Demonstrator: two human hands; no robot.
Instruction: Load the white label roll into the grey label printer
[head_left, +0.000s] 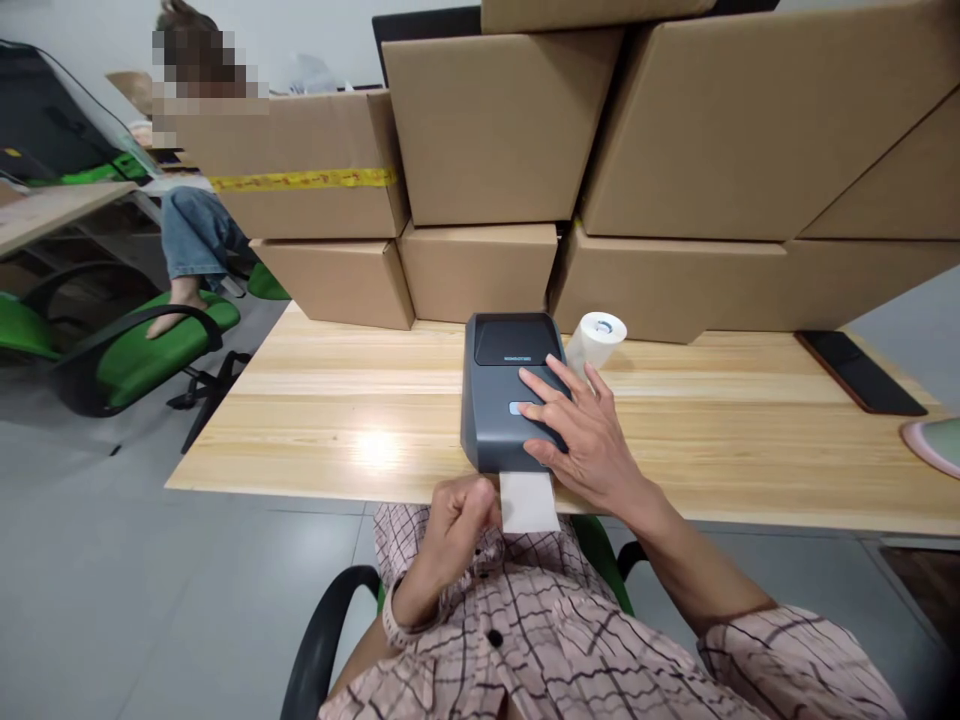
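right grip (583, 437) is splaying over the printer (491, 405), white roll (594, 345) at its 2 o'clock; left grip (456, 525) is sitting curled by the 6 o'clock paper (529, 502), can't tell if pinching.

The pale pink shirt (615, 655) has dark check lines (and a round black button (494, 637)), a loose right sleeve (795, 660); a light band (392, 616) circles the left wrist (420, 597).

Printer (495, 410) that the right hand (589, 440) partly covered, lettering (517, 358) that was too small to read, left hand (459, 525) whose fingertips were hidden, person (191, 235) whose torso was behind a box (300, 140), pink-rimmed object (937, 442) that the right edge cut off
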